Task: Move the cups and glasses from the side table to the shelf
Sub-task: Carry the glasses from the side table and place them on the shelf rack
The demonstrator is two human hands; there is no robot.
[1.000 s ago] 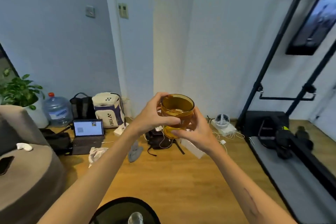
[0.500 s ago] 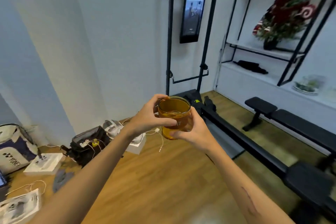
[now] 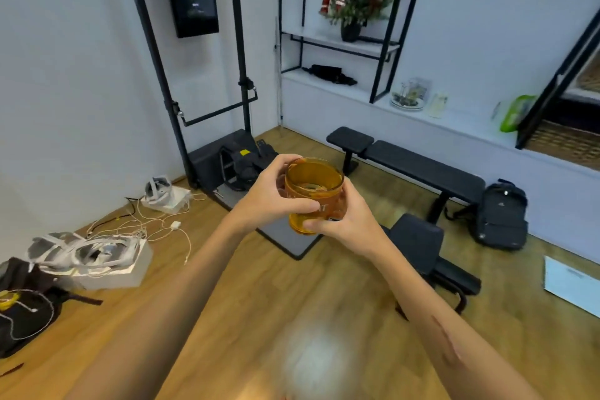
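Now | left hand (image 3: 271, 196) and right hand (image 3: 345, 219) both clamped around amber glass (image 3: 313, 193) | glass upright, above wooden floor (image 3: 246, 295)

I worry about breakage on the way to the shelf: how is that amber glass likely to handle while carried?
The amber glass looks rigid and see-through, so probably fragile if dropped. Its smooth wall may be slippery; the left hand and right hand both wrap it, which helps. It is short and wide, so it should stand steadily once set down.

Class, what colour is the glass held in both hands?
Amber, see-through glass; the head view shows it best.
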